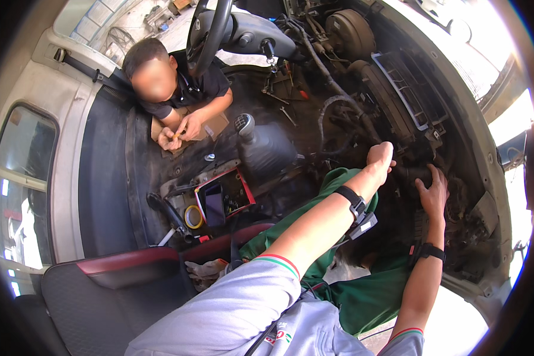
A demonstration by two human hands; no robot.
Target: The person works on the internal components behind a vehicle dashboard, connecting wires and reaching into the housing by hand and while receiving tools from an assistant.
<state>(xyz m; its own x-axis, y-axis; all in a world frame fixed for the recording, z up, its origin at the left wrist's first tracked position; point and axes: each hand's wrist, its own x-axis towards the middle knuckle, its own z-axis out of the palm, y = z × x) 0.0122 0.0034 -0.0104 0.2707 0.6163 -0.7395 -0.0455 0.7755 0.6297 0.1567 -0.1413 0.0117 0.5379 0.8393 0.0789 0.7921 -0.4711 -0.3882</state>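
Note:
My left hand is closed, its fingers curled inward beside the stripped dashboard. Whatever it may grip is hidden behind the fingers. To its right, my right hand is open, thumb and fingers apart, against dark parts low in the dashboard; I cannot tell which part it touches. Between and beyond the hands runs a dark wiring harness with a looped cable. Farther off is the exposed heater housing with a pale rectangular frame. Both wrists wear black straps, and a small box hangs by the left one.
Across the cab a co-worker leans in, holding something small. Between us stand the gear lever and a red-edged box with a phone on it. Yellow tape, gloves, a wrench and the steering wheel are also around.

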